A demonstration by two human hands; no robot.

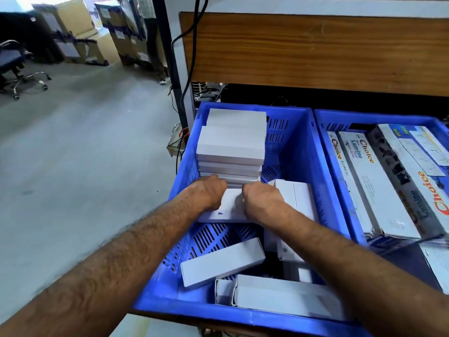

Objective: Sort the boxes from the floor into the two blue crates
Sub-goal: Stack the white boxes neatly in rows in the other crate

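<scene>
Both hands reach into the left blue crate (298,152). My left hand (209,192) and my right hand (261,199) grip a plain white box (229,206) from either side, fingers curled over its far edge. The box lies flat in front of a stack of white boxes (232,144) at the crate's far left. More white boxes lie loose nearer me, one tilted (222,265) and one flat (286,297). The right blue crate (336,171) holds long printed boxes (379,188) marked "Choice".
Both crates stand on a low wooden shelf under a wooden panel (315,49). Black cables (192,52) hang by the metal post at the crate's far left. Grey floor (73,154) spreads left, with an office chair (14,66) and stacked cartons (80,27) at the back.
</scene>
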